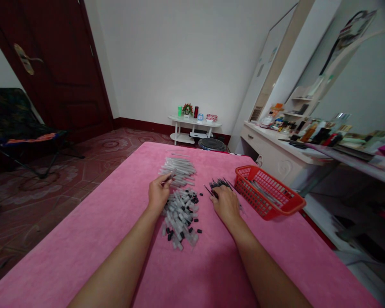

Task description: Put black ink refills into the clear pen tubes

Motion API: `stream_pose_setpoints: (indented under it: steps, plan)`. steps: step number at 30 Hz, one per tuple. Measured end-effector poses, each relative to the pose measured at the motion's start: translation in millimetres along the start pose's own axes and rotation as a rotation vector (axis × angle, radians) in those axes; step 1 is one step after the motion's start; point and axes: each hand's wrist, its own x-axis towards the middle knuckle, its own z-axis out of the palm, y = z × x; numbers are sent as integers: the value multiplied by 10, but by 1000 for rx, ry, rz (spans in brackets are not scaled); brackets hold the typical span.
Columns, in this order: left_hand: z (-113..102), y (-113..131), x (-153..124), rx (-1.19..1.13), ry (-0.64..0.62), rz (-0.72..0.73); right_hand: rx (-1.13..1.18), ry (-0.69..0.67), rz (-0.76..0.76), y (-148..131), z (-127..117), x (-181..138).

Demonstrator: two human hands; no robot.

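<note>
Fingers of the left hand (158, 196) are pinching a grey piece (173, 173); right hand (227, 203), grip hidden, is apparently picking among dark rods (220, 182) beside the red basket (253, 199). Freeing one is probably demanding a fine pinch.

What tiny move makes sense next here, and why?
Probably for the right hand to lift one of the dark thin sticks toward the left hand: the right is already at that bunch, while the left seems to pinch a small grey piece.
</note>
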Motion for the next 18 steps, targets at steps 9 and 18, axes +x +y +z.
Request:
stream_pose_setpoints:
  steps: [9, 18]
  plan:
    - [35, -14, -34, 210, -65, 100, 114, -72, -247, -205, 112, -62]
    - [-1, 228, -111, 607, -312, 355, 77, -106, -88, -186, 105, -51]
